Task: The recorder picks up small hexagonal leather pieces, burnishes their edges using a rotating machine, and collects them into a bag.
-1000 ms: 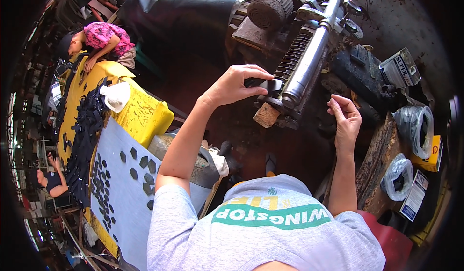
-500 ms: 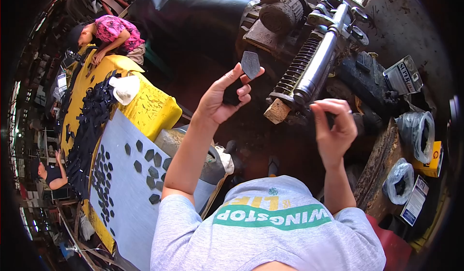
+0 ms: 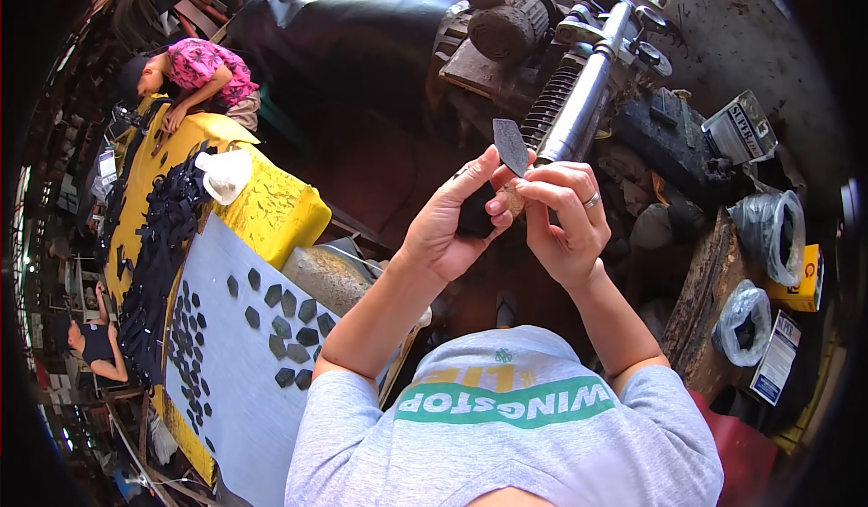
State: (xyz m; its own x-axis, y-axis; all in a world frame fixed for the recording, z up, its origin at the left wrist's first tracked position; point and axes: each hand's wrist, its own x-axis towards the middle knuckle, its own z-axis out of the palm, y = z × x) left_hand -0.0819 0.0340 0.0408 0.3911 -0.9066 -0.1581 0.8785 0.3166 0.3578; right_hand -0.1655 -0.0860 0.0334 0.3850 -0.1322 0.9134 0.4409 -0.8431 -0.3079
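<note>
My left hand (image 3: 452, 227) pinches a flat, dark grey five-sided piece (image 3: 512, 145) between thumb and fingers, holding it on edge. A dark patch shows inside the curled fingers; I cannot tell whether it is another piece. My right hand (image 3: 568, 222), with a ring on one finger, has its fingertips pinched together at the lower edge of the same piece. Both hands are in front of a machine with a ribbed spiral roller (image 3: 550, 95) and a polished metal cylinder (image 3: 583, 95). A light brown block (image 3: 515, 201) at its near end is partly hidden by my fingers.
Left, a pale grey sheet (image 3: 226, 398) carries several dark five-sided pieces (image 3: 274, 295). Beyond lie black strips (image 3: 158, 263), a white container (image 3: 224, 174) and a yellow-covered table (image 3: 280, 204), where a person in pink leans. Right are a wooden plank (image 3: 701, 294) and plastic bags (image 3: 745, 324).
My right hand has moved left and up to meet my left hand at the piece. The left hand has shifted right and slightly down, and the piece has turned more edge-on.
</note>
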